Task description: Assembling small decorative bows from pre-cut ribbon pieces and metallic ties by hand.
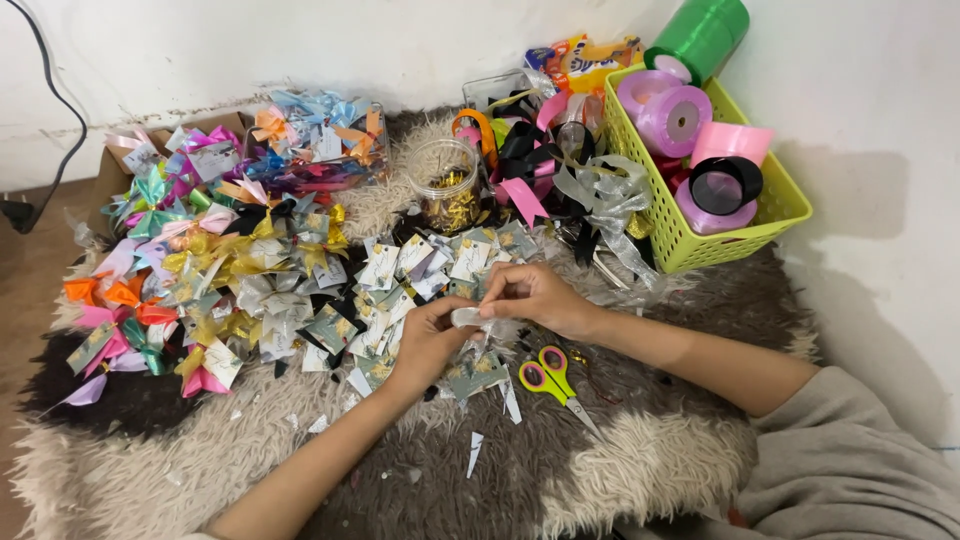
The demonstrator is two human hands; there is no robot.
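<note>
A shaggy brown and cream rug (640, 470) is spread against a white wall and is covered with craft supplies. Near its middle, a small pale strip (468, 316) is pinched between both hands: the left hand (430, 340) grips it from below with fingers pressed together, and the right hand (535, 295) grips it from above and to the right. The strip's long axis is seen to run roughly sideways between the two grips, so both hands are equally close. Just beside the right wrist, pink and yellow scissors (553, 377) are laid with blades pointing toward the person. Small square cards (415, 265) with gold decoration are scattered beyond the hands, and a heap of coloured ribbon bows (200, 250) is piled to the left. A clear jar (447, 185) of gold pieces is placed behind them. At the far right, a green basket (700, 240) holds pink ribbon rolls (670, 115), with a green roll (705, 35) leaning above it.
</note>
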